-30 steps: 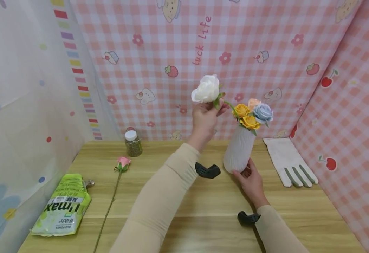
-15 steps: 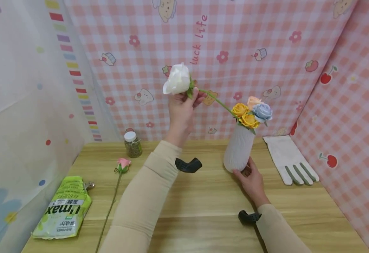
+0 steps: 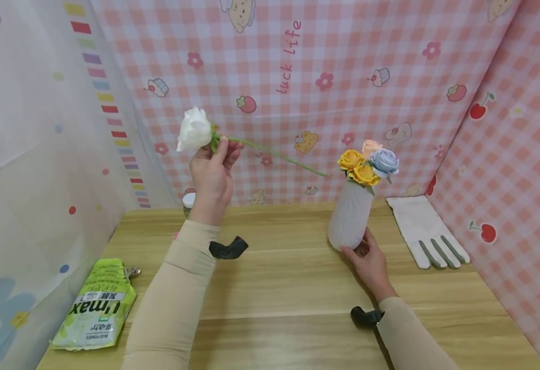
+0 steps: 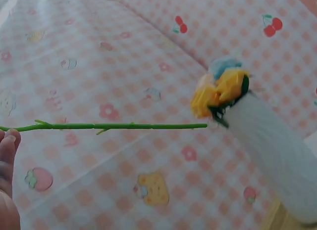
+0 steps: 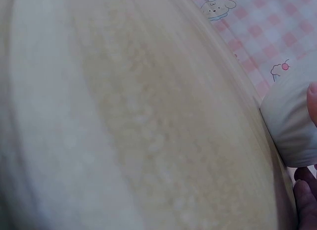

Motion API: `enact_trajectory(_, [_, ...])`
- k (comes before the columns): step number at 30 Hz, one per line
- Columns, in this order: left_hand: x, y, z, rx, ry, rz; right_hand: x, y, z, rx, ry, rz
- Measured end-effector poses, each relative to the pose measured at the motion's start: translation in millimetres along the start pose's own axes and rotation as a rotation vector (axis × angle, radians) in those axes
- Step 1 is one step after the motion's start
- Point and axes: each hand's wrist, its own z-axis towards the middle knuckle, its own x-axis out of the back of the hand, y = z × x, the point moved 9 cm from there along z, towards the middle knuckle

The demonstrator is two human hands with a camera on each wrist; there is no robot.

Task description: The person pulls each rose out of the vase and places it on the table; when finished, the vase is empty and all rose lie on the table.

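Note:
My left hand [image 3: 212, 174] pinches a white rose [image 3: 195, 129] by its green stem, just below the bloom. The stem [image 4: 124, 126] points right, and its bare end is apart from the flowers in the white vase [image 3: 351, 216]. Two yellow roses [image 3: 363, 175], a peach rose [image 3: 371, 148] and a blue rose [image 3: 384, 162] stand in the vase's mouth. Down at the vase's base, my right hand [image 3: 369, 264] grips it with thumb and fingers. The right wrist view shows only the vase's lower part [image 5: 292, 121] and some fingertips [image 5: 303, 190].
A green and white bag [image 3: 95, 308] lies at the left of the wooden table [image 3: 279, 288]. The white-capped jar [image 3: 189, 200] is partly behind my left arm. A white glove with grey-green fingers [image 3: 418, 221] lies right of the vase. Patterned cloth [image 3: 270, 67] hangs behind.
My left hand has carried the white rose leftward, and its stem has come out of the vase. My left arm now covers the pink rose almost wholly. The right hand stays at the vase.

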Motion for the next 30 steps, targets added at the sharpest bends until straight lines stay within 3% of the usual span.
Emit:
enact_trajectory(5, [33.2, 8.3, -2.1, 0.033, 0.035, 0.072, 0.9, -1.2, 0.6, 0.001, -0.003, 0.0])
enact_trajectory(12, [69.1, 7.9, -11.6, 0.054, -0.032, 0.376, 0.7, -2.8, 0.2, 0.005, -0.004, -0.004])
enact_trajectory(18, [107.4, -1.0, -19.1, 0.118, -0.019, 0.609, 0.4, -1.5, -0.2, -0.013, -0.003, -0.004])
enact_trajectory(24, [137.7, -4.5, -30.5, 0.127, 0.001, 0.714, 0.0, -1.6, 0.1, -0.015, -0.001, 0.01])
enact_trajectory(30, [157.5, -10.5, -41.5, 0.118, 0.007, 0.722, -0.4, 0.1, -0.6, -0.018, 0.0, 0.005])
